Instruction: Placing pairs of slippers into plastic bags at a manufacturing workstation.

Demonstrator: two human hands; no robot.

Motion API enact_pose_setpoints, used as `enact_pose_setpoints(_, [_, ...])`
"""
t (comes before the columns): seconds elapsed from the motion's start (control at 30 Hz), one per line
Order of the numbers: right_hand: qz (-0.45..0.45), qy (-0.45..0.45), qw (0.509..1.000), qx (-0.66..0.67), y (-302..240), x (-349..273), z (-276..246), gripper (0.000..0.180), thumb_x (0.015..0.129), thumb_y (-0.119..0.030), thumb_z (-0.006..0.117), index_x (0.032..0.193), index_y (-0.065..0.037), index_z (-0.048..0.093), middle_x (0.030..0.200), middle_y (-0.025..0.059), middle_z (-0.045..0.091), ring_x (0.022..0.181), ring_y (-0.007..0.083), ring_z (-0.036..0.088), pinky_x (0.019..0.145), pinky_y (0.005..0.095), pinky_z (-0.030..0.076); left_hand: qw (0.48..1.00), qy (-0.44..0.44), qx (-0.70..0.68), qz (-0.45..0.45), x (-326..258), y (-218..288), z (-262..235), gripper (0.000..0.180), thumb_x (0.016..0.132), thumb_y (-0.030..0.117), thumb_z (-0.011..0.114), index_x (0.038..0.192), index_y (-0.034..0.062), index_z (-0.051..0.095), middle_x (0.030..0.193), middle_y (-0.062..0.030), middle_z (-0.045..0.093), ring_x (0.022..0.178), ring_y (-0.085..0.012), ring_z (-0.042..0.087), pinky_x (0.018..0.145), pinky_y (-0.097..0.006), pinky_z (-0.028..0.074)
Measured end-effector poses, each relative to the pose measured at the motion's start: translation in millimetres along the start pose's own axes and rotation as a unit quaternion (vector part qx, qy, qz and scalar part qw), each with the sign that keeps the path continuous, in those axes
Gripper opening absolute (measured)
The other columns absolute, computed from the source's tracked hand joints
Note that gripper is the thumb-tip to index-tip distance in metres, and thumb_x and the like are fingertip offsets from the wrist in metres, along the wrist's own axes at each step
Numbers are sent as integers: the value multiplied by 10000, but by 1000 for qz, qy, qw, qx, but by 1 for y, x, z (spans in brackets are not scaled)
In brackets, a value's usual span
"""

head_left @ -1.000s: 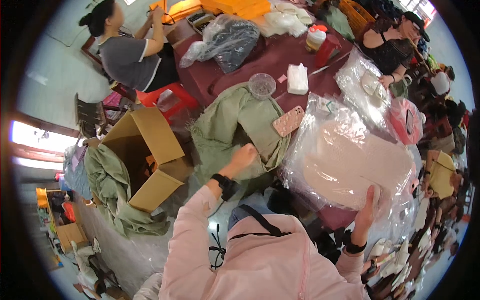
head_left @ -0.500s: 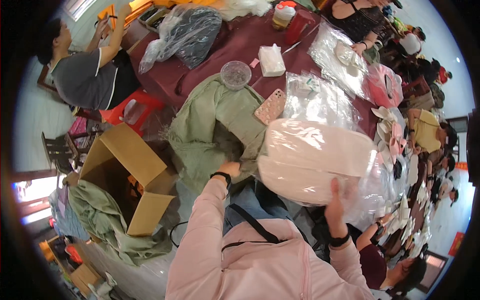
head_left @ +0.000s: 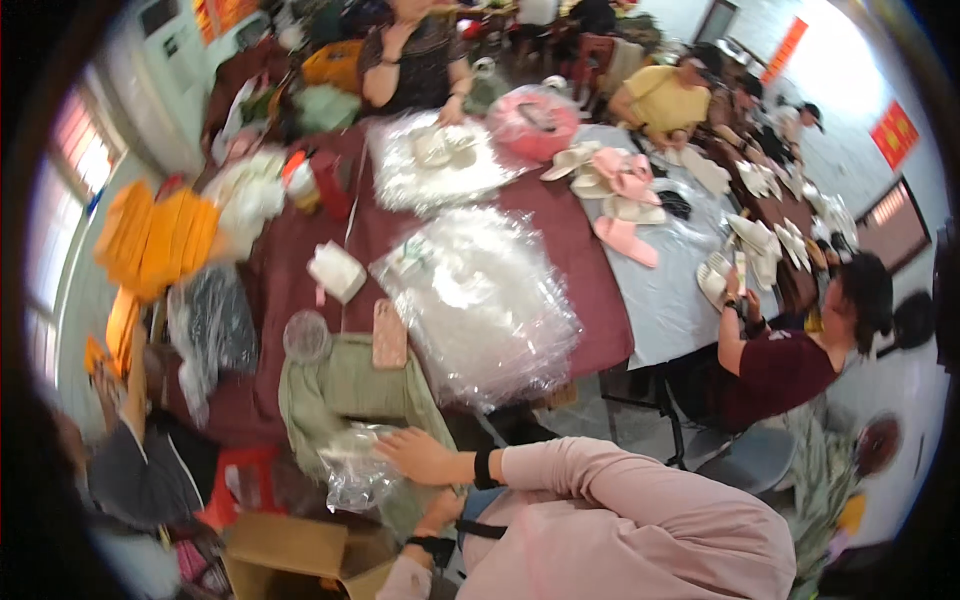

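right hand [head_left: 420, 458]: fingers spread flat on clear plastic bag [head_left: 358, 470] | left hand [head_left: 440, 512]: grip unclear, just below | bag lies on green cloth [head_left: 345, 395] at maroon table's [head_left: 590, 290] near edge

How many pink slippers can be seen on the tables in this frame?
3, as far as the blur allows: two pink slippers lie among the cream ones near the pink bag, and one lies alone on the grey table. Others may be hidden.

A large clear plastic bag [head_left: 478, 300] lies mid-table; a crumpled clear one [head_left: 352, 470] sits by the near edge — brown cardboard box [head_left: 300, 560] below. Red wall signs [head_left: 893, 133] — far right.
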State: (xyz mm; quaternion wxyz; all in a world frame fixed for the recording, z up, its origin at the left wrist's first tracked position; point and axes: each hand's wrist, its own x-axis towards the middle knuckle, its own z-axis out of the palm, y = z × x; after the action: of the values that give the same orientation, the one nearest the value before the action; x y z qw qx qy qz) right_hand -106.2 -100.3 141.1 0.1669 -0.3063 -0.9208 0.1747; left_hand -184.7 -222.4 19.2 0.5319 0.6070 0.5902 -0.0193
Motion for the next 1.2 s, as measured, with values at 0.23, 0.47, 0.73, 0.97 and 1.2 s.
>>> enact_pose_setpoints(0.23, [106,-59,993,-7,50,-31,2,405,729,-205,573,1090,-43,486,1052,127,503,947,302,502,771,423,392,980,-21,194,43,8,55,-40,371,813,300,452,698,-3,633,779,-223,601,751,-384,575,692,-455,452])
enact_pose_setpoints(0.47, [253,-3,967,-42,120,-73,-41,458,687,-190,587,1110,-55,476,1073,114,511,968,293,510,803,427,389,968,30,172,181,25,96,-66,247,742,186,508,733,-60,526,717,-263,553,714,-438,518,612,-482,406])
enact_pose_setpoints(0.73, [324,-11,943,-69,199,-119,-74,481,725,-160,539,1174,-35,422,1138,108,489,997,277,485,836,435,378,965,-45,217,140,37,135,-89,554,825,505,444,787,-33,572,812,-272,575,806,-433,541,699,-469,428])
enact_pose_setpoints(0.97, [372,20,919,-132,259,-154,-89,596,742,-247,595,1271,-107,356,1308,118,359,1125,307,409,862,444,368,944,58,253,203,70,226,-154,380,740,363,604,827,-6,578,694,-197,592,697,-371,574,628,-430,439])
enact_pose_setpoints(1.2, [322,18,945,-53,296,-167,-109,620,755,-262,593,1303,-123,336,1343,150,313,1138,330,399,890,464,348,952,158,230,128,130,283,-162,413,760,345,586,1051,57,535,826,-192,569,799,-320,570,677,-396,440])
